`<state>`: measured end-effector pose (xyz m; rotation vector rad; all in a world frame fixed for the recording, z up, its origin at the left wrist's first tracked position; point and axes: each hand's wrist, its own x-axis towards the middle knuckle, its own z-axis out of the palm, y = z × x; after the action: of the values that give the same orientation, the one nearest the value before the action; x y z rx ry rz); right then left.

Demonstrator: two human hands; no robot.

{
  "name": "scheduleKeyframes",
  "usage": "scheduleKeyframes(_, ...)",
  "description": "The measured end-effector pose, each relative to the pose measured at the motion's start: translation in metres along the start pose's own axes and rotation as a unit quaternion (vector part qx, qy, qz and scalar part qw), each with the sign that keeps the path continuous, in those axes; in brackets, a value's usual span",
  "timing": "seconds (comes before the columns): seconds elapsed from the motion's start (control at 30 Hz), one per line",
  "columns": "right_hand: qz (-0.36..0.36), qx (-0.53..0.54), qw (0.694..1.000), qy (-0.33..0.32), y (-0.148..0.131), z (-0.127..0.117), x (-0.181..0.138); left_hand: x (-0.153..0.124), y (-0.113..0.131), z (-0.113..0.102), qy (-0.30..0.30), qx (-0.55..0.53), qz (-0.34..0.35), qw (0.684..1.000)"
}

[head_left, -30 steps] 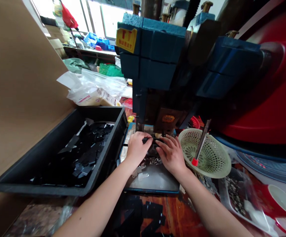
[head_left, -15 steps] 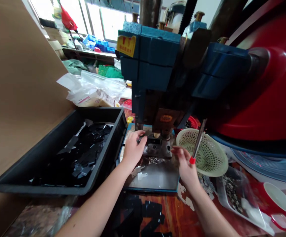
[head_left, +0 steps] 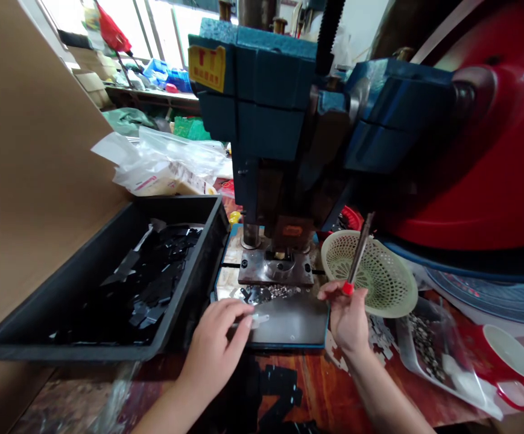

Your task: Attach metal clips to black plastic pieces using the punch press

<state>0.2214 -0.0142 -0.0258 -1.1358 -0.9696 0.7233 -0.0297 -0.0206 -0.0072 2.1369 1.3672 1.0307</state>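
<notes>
My left hand [head_left: 220, 334] is low over the front of the press's metal base plate [head_left: 293, 319]. Its thumb and forefinger are pinched at a small flat silvery metal piece [head_left: 260, 319], whose end sticks out to the right. My right hand [head_left: 345, 313] is closed round a slim metal tool with a red end [head_left: 361, 250], tilted upward beside the plate's right edge. Behind both hands sits the steel die block [head_left: 276, 276], bare on top, under the blue press [head_left: 262, 102]. Small shiny scraps [head_left: 273, 293] lie along the die's front.
On the left stands a black tray [head_left: 193, 283] of dark flat pieces, beside a cardboard wall [head_left: 40, 150]. To the right are a pale green basket [head_left: 397, 295], a clear tub of small parts [head_left: 451, 367], a red mug [head_left: 510, 361] and a large red wheel [head_left: 492, 181].
My left hand has come from the die toward me, down to the flat metal pieces. My right hand has drawn back from the die with the tool. The dark piece over the die is gone.
</notes>
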Motion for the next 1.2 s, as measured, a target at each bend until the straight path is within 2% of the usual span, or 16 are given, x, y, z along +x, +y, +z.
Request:
scheduleKeyframes(0.07, 0.032, -0.020, 0.999, -0.010, 0.001, 0.008, 0.006, -0.016, -0.001, -0.002, -0.038, 0.028, 0.020, 0.999)
scheduleKeyframes(0.13, 0.030, -0.107, 0.993, -0.038, -0.001, 0.020, 0.019, -0.026, -0.001, -0.003, -0.063, 0.049, 0.040, 0.996)
scheduleKeyframes(0.27, -0.019, -0.328, 0.936, -0.128, -0.004, 0.045, 0.054, -0.037, -0.001, -0.004, -0.074, 0.076, 0.058, 0.993)
scheduleKeyframes(0.37, -0.022, -0.385, 0.911, -0.144, -0.005, 0.054, 0.067, -0.043, 0.002, -0.003, -0.106, 0.078, 0.056, 0.990)
scheduleKeyframes(0.43, -0.019, -0.383, 0.915, -0.125, -0.009, 0.049, 0.067, -0.050, 0.003, -0.001, -0.169, 0.075, 0.053, 0.981)
scheduleKeyframes(0.53, -0.036, -0.388, 0.919, -0.062, -0.021, 0.023, 0.058, -0.062, 0.006, 0.006, -0.284, 0.075, 0.057, 0.954)
scheduleKeyframes(0.6, -0.065, -0.430, 0.900, -0.015, -0.030, -0.003, 0.050, -0.068, 0.007, 0.013, -0.326, 0.079, 0.064, 0.940)
scheduleKeyframes(0.63, -0.066, -0.469, 0.880, -0.010, -0.034, -0.016, 0.046, -0.069, 0.008, 0.018, -0.335, 0.081, 0.066, 0.936)
scheduleKeyframes(0.7, -0.057, -0.535, 0.843, -0.016, -0.040, -0.033, 0.038, -0.069, 0.010, 0.027, -0.337, 0.094, 0.062, 0.935)
scheduleKeyframes(0.77, -0.063, -0.562, 0.824, -0.034, -0.040, -0.033, 0.028, -0.067, 0.010, 0.036, -0.330, 0.111, 0.056, 0.936)
scheduleKeyframes(0.83, -0.094, -0.542, 0.830, -0.092, -0.037, -0.018, 0.018, -0.064, 0.010, 0.042, -0.320, 0.125, 0.059, 0.937)
scheduleKeyframes(0.87, -0.114, -0.520, 0.834, -0.144, -0.034, -0.006, 0.013, -0.063, 0.010, 0.043, -0.313, 0.128, 0.065, 0.939)
scheduleKeyframes(0.93, -0.153, -0.496, 0.812, -0.266, -0.025, 0.019, 0.004, -0.062, 0.010, 0.044, -0.302, 0.126, 0.075, 0.942)
scheduleKeyframes(0.97, -0.167, -0.498, 0.799, -0.293, -0.020, 0.030, 0.001, -0.062, 0.009, 0.044, -0.298, 0.122, 0.077, 0.944)
scheduleKeyframes(1.1, -0.201, -0.527, 0.768, -0.302, -0.002, 0.050, -0.001, -0.066, 0.006, 0.040, -0.286, 0.082, 0.069, 0.952)
scheduleKeyframes(1.2, -0.204, -0.500, 0.789, -0.294, 0.003, 0.048, 0.002, -0.070, 0.001, 0.042, -0.278, 0.054, 0.061, 0.957)
